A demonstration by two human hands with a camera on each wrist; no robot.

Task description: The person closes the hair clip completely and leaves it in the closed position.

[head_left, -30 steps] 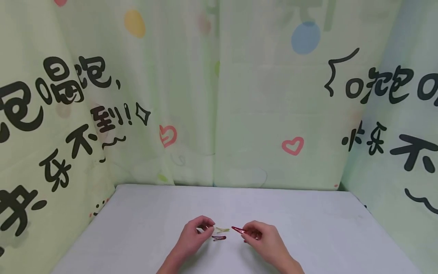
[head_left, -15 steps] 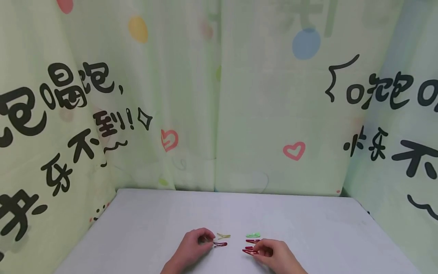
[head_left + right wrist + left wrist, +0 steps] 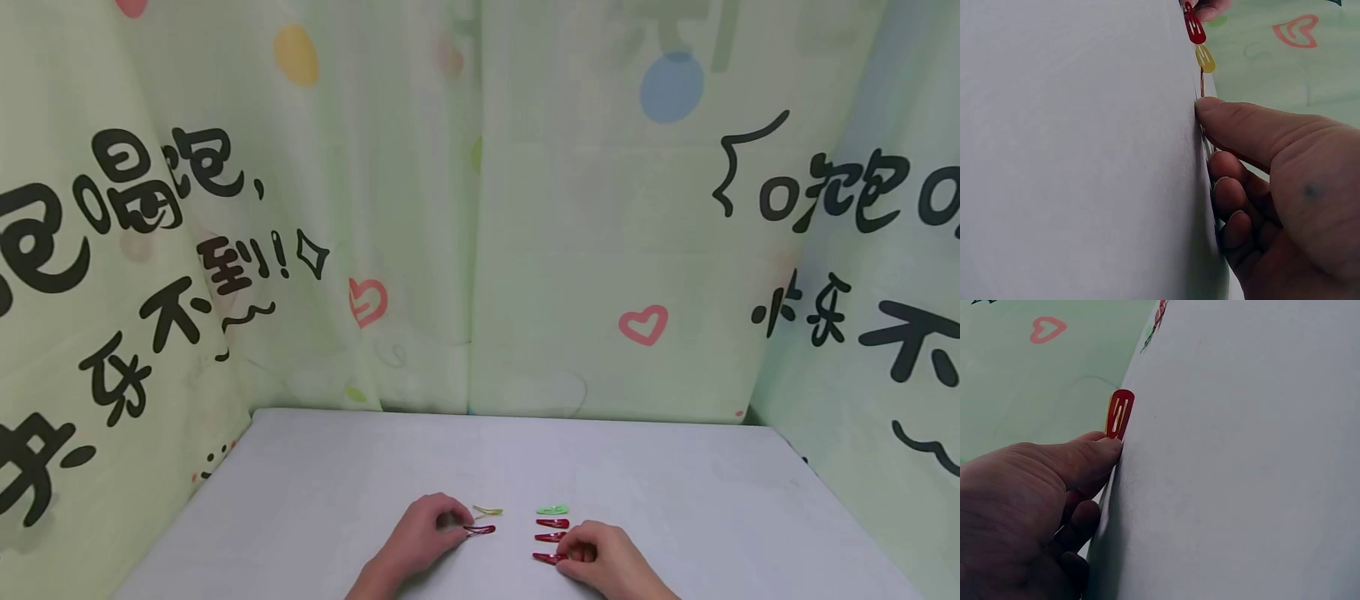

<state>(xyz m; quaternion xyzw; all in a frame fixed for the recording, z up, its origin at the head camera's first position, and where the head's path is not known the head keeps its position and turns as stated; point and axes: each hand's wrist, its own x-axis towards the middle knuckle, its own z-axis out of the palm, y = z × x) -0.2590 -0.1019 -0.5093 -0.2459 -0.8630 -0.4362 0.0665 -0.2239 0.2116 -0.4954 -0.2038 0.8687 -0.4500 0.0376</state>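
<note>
My left hand pinches one end of a red snap hair clip between thumb and fingers; the left wrist view shows its slotted face upright. A yellow hair clip lies just behind it in the head view. On the right, my right hand pinches the right end of the nearest red hair clip, low at the white table. Beyond that clip lie two more red clips, the middle one and the farther one. A green hair clip tops this column.
The white table reaches back to a pale green curtain with hearts and dark writing. Curtain walls also stand at the left and right sides. A gap of table separates the two groups of clips.
My right hand has come down and nearer with its red clip, uncovering the green and other red clips. The nearest red clip now lies farther from its neighbour. My left hand has barely moved.
</note>
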